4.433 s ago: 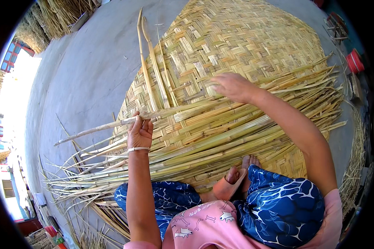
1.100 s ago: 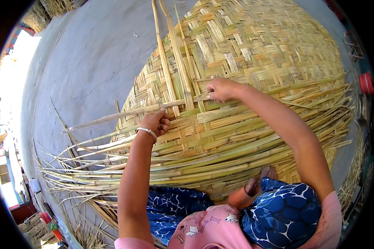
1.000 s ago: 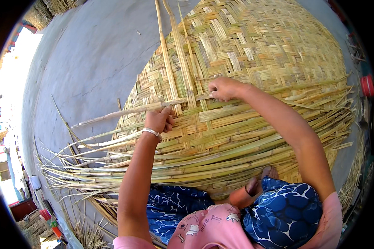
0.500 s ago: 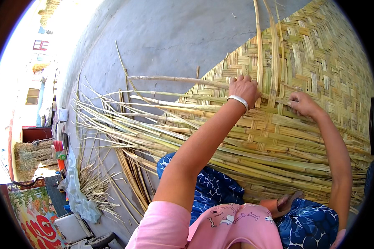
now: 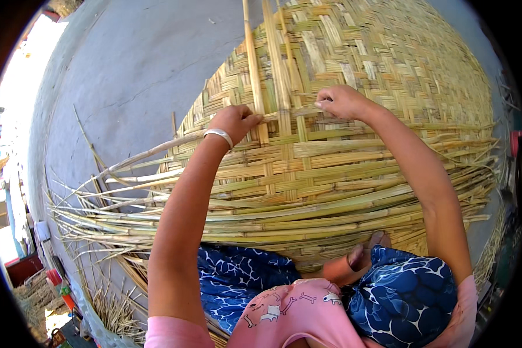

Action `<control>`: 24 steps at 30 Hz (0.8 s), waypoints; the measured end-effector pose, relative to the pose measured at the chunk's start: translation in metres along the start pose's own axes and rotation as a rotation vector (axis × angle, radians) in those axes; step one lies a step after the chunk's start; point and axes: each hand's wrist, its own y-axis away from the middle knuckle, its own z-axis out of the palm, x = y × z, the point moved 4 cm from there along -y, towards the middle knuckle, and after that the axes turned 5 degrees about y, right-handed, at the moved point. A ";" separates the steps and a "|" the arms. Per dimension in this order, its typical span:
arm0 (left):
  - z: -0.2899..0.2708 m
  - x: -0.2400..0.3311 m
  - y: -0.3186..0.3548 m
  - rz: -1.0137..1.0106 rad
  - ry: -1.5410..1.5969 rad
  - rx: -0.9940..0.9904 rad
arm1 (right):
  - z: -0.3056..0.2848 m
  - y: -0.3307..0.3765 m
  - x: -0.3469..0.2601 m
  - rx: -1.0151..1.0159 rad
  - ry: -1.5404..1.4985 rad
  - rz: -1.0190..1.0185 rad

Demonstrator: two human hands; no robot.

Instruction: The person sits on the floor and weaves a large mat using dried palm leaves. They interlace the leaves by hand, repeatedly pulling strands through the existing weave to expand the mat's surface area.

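A large woven reed mat [image 5: 377, 75] fills the centre and upper right of the frame, lying flat on grey paved ground [image 5: 133, 64]. Its finished weave occupies the upper right; unwoven loose strips [image 5: 156, 214] fan out from its lower edge toward the left and lower left, their long axes running roughly left to right.

A horizontal strip [image 5: 156, 152], the one being worked, runs from the left of the frame rightward into the weave at centre, curving slightly upward along its length. Two upright strips [image 5: 250, 52] stand out from the weave and point toward the top edge.

The left hand [image 5: 233, 120], with a pale bangle [image 5: 219, 136] at the wrist, lies at centre with its fingers curled down onto the horizontal strip where it meets the upright strips; whether they pinch it or only press it cannot be told. The right hand [image 5: 341, 102], just right of centre, has its fingers bent and closed on a strip end at the weave.

At the lower edge appear blue patterned trousers [image 5: 406, 296] and a pink shirt [image 5: 296, 313].
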 end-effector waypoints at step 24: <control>0.037 0.029 0.036 0.246 -0.385 0.366 | 0.033 0.028 0.003 -0.005 0.275 0.026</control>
